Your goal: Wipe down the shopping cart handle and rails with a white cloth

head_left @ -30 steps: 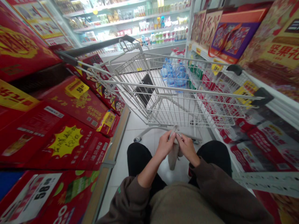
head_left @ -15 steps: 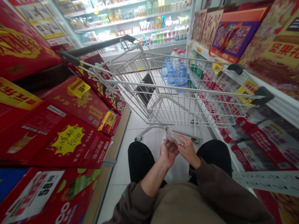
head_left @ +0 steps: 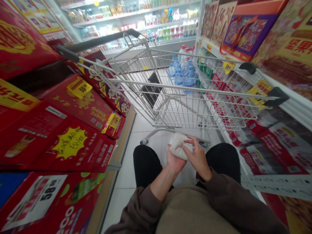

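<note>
A whitish folded cloth point(head_left: 179, 145) lies over the palm of my left hand point(head_left: 174, 162), which supports it from below; most of the left fingers are hidden under it. From the right, my right hand point(head_left: 197, 157) grips the cloth's edge, fingertips pressed on its top. Both hands are above the floor between my knees. Just beyond them stands a metal wire shopping cart point(head_left: 180, 107), side-on, with a grey handle point(head_left: 97, 42) at the left. Neither hand touches the cart.
Stacked red gift boxes point(head_left: 80, 146) with price tags line the left side. Shelves with wrapped bottle packs point(head_left: 275, 143) and a purple-orange gift box point(head_left: 251, 32) stand on the right. Large blue-tinted water bottles point(head_left: 188, 76) sit on the floor behind the cart, before a lit refrigerated shelf point(head_left: 136, 22).
The cloth, earlier bunched and upright between my hands, now lies flatter across my left palm. My right hand has shifted so its fingers rest on top of the cloth.
</note>
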### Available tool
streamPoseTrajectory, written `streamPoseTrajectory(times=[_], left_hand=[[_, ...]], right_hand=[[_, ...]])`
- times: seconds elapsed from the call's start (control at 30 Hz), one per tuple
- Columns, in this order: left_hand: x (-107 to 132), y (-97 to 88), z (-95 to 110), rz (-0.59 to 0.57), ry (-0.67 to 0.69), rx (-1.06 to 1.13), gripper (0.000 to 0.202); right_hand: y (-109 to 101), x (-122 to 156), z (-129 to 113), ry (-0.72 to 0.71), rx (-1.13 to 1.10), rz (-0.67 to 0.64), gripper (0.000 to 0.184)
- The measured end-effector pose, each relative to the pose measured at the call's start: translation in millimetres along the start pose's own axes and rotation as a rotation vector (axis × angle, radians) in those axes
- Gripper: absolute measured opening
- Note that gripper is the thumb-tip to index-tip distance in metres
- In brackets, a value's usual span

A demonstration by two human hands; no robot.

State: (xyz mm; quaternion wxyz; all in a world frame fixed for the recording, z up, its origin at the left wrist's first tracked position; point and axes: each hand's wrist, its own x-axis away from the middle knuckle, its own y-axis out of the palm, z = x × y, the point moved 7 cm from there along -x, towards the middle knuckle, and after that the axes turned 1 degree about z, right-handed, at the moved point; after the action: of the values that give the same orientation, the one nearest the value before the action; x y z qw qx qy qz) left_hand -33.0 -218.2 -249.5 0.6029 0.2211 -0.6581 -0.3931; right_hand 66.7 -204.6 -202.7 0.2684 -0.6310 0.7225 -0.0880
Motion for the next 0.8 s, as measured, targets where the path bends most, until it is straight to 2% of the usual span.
streamPoseTrajectory(times=[0.07, 0.13, 0.2, 0.27, 0.33, 0.37, 0.43, 0.53, 0.6, 0.7, 0.73, 0.8], left_hand=[[-1, 0.8, -5, -0.031, -0.029, -0.011, 0.050], [-1, -1.1, -7, -0.024, -0.033, -0.022, 0.049], [-2, -4.1, -3, 0.012, 0.012, -0.034, 0.043], [-1, -5.2, 1, 0.045, 0.050, -0.065, 0.040], [3, -3.6, 2, 0.064, 0.052, -0.101, 0.041], [5, -2.2, 1, 0.069, 0.039, -0.109, 0.043], [8, 1.4, -2, 0.066, 0.007, -0.101, 0.049], [10, 5.4, -6, 0.042, -0.006, -0.071, 0.056], [8, 2.1, -5, 0.067, 0.028, -0.053, 0.055], [4, -4.4, -4, 0.086, 0.055, -0.031, 0.054], [2, -4.7, -5, 0.068, 0.046, -0.032, 0.055], [1, -3.0, -8, 0.018, 0.022, -0.043, 0.059]], right_hand=[[-3, 2, -5, -0.104, 0.171, 0.061, 0.027], [-4, 6, -16, -0.259, 0.307, 0.068, 0.013], [0, 12, -28, -0.442, 0.322, -0.016, 0.019], [6, 18, -36, -0.564, 0.293, -0.149, 0.023], [10, 21, -37, -0.602, 0.317, -0.229, 0.032], [11, 20, -35, -0.609, 0.344, -0.232, 0.036], [10, 19, -33, -0.630, 0.382, -0.194, 0.032], [9, 16, -27, -0.616, 0.306, -0.150, 0.029], [8, 12, -20, -0.499, 0.185, -0.147, 0.029], [8, 5, -4, -0.250, 0.043, -0.170, 0.028], [9, 3, 0, -0.205, 0.029, -0.172, 0.027], [6, 2, 1, -0.212, 0.075, -0.135, 0.027]])
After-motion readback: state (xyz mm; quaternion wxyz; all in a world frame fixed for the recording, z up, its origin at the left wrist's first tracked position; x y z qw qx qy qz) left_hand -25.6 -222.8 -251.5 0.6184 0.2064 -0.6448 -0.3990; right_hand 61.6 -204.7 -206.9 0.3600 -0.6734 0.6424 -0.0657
